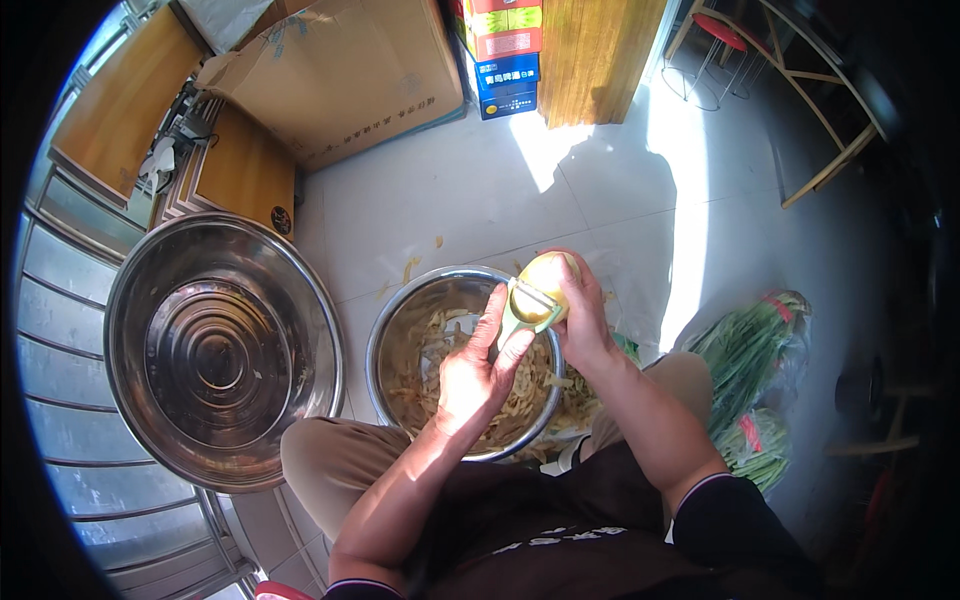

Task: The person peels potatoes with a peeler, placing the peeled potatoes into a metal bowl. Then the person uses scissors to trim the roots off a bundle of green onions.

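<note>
My left hand (472, 375) grips a light green Y-shaped peeler (513, 319), its metal blade against a pale yellow, peeled-looking potato (546, 277). Around the potato's right side is my right hand (583, 319), with the thumb on top. Both hands are above the right part of a stainless steel bowl (380, 330). Inside the bowl lie many peelings (427, 375), partly hidden by my left hand and forearm. More peelings (577, 401) lie beside the bowl on the right, near a green plastic bag (626, 347).
A large steel basin (322, 300) stands left of the bowl. Bagged green vegetables (742, 360) lie right of my knee. Beyond are a cardboard box (360, 75), stacked cartons (508, 82), a wooden panel (592, 60) and a red stool (718, 31). Scraps of peel (409, 268) lie on the tiles.
</note>
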Demonstrator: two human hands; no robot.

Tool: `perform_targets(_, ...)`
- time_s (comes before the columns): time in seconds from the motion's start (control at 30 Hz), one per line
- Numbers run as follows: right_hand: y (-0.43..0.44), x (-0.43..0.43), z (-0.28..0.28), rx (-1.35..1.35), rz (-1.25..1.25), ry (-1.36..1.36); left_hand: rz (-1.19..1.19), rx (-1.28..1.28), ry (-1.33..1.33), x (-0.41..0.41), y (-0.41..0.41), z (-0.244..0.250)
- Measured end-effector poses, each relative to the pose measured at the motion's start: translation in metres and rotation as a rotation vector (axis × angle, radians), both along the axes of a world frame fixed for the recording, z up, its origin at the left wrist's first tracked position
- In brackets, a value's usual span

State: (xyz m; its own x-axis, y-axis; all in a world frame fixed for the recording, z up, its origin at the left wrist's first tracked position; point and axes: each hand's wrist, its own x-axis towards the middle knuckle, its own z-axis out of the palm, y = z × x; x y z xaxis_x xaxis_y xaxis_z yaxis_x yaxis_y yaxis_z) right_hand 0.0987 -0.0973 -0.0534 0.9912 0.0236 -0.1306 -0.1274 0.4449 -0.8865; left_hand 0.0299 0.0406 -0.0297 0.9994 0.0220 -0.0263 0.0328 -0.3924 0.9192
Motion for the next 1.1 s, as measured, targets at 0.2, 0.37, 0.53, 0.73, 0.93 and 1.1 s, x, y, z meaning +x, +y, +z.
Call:
perform_targets(0.2,-0.014,0.002,0.003,0.524,0.257,0.163,0.009,-0.086,-0.084,-0.001,0.003,-0.003)
perform_targets(0.37,-0.007,-0.001,0.01,0.497,0.203,0.143,0.007,-0.19,-0.104,0.0,0.005,0.002)
perform_targets(0.53,-0.017,0.006,-0.014,0.208,0.176,0.094,0.009,-0.052,-0.131,0.0,-0.001,0.007)
perform_targets(0.73,0.001,-0.001,0.001,0.18,0.007,0.188,-0.032,0.161,-0.049,0.002,0.004,0.0)
perform_targets(0.93,-0.013,0.015,-0.004,0.356,-0.146,0.556,-0.195,0.565,0.005,-0.015,0.009,-0.025)
perform_targets(1.1,-0.025,0.019,0.007,0.072,-0.064,0.286,-0.021,0.461,-0.128,-0.013,0.01,-0.027)
